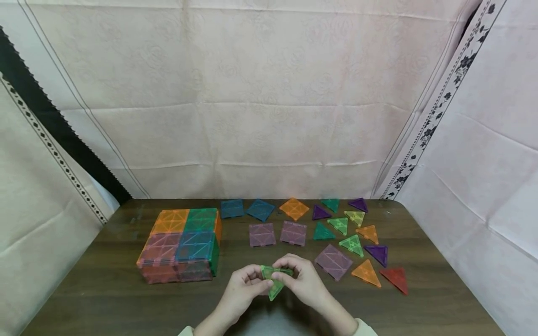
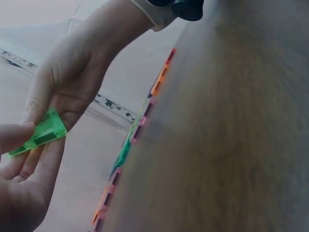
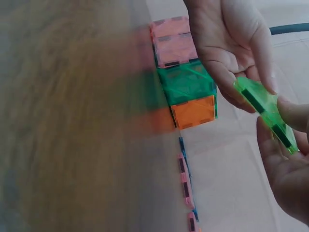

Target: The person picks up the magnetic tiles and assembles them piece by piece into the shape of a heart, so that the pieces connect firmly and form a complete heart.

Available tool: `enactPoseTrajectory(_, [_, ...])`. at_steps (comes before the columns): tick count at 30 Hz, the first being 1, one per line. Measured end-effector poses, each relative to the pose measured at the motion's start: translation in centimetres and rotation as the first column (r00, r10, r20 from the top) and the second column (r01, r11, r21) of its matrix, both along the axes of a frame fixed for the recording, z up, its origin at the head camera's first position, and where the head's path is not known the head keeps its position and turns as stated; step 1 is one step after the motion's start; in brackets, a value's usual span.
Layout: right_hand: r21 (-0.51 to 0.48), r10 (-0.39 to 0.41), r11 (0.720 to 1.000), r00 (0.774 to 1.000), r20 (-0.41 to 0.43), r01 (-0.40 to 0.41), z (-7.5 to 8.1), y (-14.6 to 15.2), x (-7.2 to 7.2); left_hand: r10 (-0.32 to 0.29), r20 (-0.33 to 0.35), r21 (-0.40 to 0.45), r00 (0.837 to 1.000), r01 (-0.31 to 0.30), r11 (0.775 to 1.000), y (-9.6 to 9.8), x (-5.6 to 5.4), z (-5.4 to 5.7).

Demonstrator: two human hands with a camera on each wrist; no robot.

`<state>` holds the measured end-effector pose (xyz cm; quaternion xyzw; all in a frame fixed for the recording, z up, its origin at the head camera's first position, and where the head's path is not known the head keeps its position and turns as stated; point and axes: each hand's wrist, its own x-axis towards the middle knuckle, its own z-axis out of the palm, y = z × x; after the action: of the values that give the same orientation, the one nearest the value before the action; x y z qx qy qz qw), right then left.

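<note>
Both hands meet over the near middle of the table around light green translucent triangular magnetic tile work (image 1: 275, 290); whether it is one tile or two joined cannot be told. My left hand (image 1: 245, 288) pinches its left side between thumb and fingers. On the other side, my right hand (image 1: 306, 282) pinches it the same way, thumb on the near face. The left wrist view shows the green tile (image 2: 46, 130) held above the tabletop. Dark magnet strips show along its edge on the green tile (image 3: 270, 113) in the right wrist view.
A box built of square magnetic tiles (image 1: 180, 247) stands left on the wooden table (image 1: 105, 298). Loose flat tiles lie to the right and back: a pink square (image 1: 334, 262), blue square (image 1: 232, 208), orange square (image 1: 294, 208), red triangle (image 1: 396, 280) and several other triangles. Cloth (image 1: 269, 116) hangs behind.
</note>
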<state>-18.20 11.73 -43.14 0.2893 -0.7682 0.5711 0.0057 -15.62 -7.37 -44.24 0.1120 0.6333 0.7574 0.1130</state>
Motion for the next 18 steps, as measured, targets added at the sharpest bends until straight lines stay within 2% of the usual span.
enactPoseTrajectory(5, [0.045, -0.034, 0.998, 0.999, 0.0, 0.034, 0.7, 1.8, -0.8, 0.042, 0.01, -0.012, 0.999, -0.042, 0.999, -0.1, 0.1, 0.0])
enactPoseTrajectory(7, [0.057, -0.082, 0.995, 0.996, 0.022, 0.081, 1.4, 3.2, -1.4, 0.069, 0.013, -0.026, 0.998, -0.069, 0.997, -0.4, 0.0, 0.0])
enactPoseTrajectory(10, [0.084, -0.187, 0.98, 0.98, 0.068, 0.181, 2.4, 5.8, -2.1, 0.099, 0.014, -0.04, 0.995, -0.098, 0.994, -0.7, -0.3, 0.0])
enactPoseTrajectory(14, [0.183, -0.32, 0.933, 0.947, 0.034, 0.309, 2.7, 10.0, -3.1, 0.12, 0.025, -0.059, 0.992, -0.119, 0.991, -1.1, -0.5, 0.0])
enactPoseTrajectory(18, [0.318, -0.396, 0.868, 0.918, -0.021, 0.382, 2.4, 13.8, -3.7, 0.139, 0.028, -0.066, 0.99, -0.137, 0.988, -1.3, -0.7, 0.1])
